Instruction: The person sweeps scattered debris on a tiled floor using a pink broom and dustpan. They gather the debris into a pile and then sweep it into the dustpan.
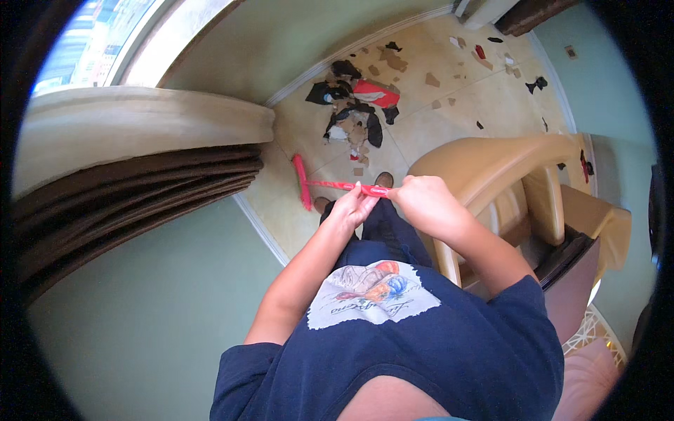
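Note:
A red broom handle [337,185] is held between my hands in front of my legs. My right hand [427,204] is closed around its near end. My left hand [357,204] supports the handle a little farther along, with the thumb against it and the palm turned up. The pinkish-red broom head [302,182] is down at the floor, left of my shoes. Beyond it lies a heap of torn cardboard and black scraps [354,118], with a red and white piece [376,93] on its right side.
Smaller scraps [433,80] are scattered over the tiled floor. A tan leather chair [495,158] stands close on my right, before a brown and tan piece of furniture. On the left, a dark curtain [137,194] hangs by the green wall, below a window ledge [142,118].

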### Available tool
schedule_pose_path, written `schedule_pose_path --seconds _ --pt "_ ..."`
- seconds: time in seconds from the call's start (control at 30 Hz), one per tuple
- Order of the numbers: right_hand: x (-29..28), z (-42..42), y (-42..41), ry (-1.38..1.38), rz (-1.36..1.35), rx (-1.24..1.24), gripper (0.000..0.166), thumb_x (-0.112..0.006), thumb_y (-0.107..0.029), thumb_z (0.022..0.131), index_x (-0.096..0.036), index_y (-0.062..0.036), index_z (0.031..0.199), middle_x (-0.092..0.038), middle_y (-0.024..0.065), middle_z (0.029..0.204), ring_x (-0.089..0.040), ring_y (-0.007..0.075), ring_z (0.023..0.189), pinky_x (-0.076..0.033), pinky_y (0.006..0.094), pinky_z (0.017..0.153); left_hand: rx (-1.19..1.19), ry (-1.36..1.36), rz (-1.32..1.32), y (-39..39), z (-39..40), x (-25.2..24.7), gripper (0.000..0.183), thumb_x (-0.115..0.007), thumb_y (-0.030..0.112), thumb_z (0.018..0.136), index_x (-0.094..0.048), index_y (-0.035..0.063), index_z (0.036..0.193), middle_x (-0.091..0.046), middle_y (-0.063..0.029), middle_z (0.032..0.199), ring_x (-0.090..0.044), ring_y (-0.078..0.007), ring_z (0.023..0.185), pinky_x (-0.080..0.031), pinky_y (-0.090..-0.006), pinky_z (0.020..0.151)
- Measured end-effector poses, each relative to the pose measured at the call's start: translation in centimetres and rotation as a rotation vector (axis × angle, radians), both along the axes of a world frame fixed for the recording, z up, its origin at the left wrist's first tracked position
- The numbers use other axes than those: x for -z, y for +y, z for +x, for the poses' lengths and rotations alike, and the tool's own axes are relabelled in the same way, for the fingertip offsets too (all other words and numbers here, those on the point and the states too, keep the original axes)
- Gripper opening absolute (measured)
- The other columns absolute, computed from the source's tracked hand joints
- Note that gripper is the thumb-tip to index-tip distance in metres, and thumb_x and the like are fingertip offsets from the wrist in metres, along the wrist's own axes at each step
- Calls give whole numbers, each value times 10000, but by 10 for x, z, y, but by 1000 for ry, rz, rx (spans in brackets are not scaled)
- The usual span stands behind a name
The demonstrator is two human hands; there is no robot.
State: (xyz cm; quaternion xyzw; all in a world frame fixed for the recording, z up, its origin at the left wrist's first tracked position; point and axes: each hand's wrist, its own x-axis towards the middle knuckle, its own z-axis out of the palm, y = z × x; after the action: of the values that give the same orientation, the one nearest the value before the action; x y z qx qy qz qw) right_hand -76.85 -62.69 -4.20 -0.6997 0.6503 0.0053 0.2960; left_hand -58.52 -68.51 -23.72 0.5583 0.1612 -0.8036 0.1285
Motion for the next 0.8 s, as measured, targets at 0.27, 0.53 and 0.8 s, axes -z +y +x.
schedule_pose_path --seconds 0.27,0.53,0.8 --pt "9 -74 -23 300 -60 -65 117 -599 -143 694 -702 -121 745 -618 131 711 -645 298 697 -521 393 625 -26 257 162 -10 -90 23 367 -353 210 1009 -451 -113 1151 -522 -261 1205 -519 -346 1148 -421 -440 1043" --pt "-41 -104 -49 579 -297 43 83 -612 -113 664 -668 -71 619 -618 118 655 -655 273 674 -520 369 597 -81 442 233 -47 -176 -6 286 -448 168 975 -474 -85 1107 -545 -254 1144 -557 -388 1089 -492 -479 959" --pt "-69 -86 -76 727 -394 11 47 -616 -105 645 -653 -80 634 -599 99 675 -639 248 695 -509 350 598 -29 708 159 -93 -182 -14 297 -426 162 987 -485 -99 1116 -568 -227 1125 -581 -335 1059 -494 -429 973"
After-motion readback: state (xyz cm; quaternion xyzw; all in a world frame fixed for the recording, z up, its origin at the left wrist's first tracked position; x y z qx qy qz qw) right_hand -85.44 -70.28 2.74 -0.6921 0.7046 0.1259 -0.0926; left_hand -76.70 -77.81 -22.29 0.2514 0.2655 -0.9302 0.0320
